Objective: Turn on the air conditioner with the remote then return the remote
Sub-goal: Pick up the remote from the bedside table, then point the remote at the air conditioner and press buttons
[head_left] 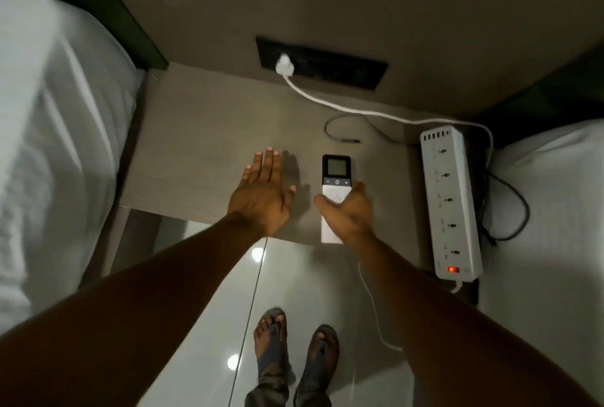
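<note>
On nightstand [196, 158] | remote [336, 187] flat; right hand [348, 210] over it, fingers apart | left hand [264, 187] spread

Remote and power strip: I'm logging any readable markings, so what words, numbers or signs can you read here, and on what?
Power symbol, with "+" to its right: on the dark button band of the remote.
Mark left of the power symbol: too dim to read.
Remote screen: lit, nothing legible.
Power strip: small print beside the sockets, too small to read; red lit switch, no legible label.
No brand names readable.
</note>
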`<control>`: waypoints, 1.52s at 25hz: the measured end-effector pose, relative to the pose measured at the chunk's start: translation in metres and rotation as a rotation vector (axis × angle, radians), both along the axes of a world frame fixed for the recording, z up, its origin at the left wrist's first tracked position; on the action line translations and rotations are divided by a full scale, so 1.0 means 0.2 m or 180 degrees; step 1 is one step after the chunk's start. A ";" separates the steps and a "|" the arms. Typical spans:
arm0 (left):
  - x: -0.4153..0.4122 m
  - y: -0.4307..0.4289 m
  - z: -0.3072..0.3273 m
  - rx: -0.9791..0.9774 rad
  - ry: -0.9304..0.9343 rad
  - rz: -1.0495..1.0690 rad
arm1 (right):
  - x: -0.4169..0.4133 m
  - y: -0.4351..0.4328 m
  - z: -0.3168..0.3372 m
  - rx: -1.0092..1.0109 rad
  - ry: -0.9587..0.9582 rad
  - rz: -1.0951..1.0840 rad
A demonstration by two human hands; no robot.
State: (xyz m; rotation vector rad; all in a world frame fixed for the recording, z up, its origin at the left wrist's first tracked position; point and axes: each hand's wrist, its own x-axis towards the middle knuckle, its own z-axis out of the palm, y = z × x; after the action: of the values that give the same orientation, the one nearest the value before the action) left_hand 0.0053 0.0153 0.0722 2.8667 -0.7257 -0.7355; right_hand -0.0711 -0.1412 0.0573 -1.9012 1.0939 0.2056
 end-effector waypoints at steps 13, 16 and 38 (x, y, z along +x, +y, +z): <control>0.25 0.71 1.82 -0.0304 -0.1826 0.1229 | 0.54 0.61 1.81 0.0580 -0.1267 0.1099; 0.18 1.13 2.51 -0.0212 -0.2498 0.1582 | 0.64 1.04 2.50 0.0948 -0.1675 0.1665; -2.57 2.69 4.84 0.2001 -0.4246 0.4231 | -1.36 3.16 4.96 0.2995 -0.2669 0.4999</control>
State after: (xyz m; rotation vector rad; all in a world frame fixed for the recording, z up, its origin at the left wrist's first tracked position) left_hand -0.5093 0.5539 1.0406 2.9271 1.5988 1.3266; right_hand -0.3435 0.4914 1.0485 -1.2602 -1.0523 0.5609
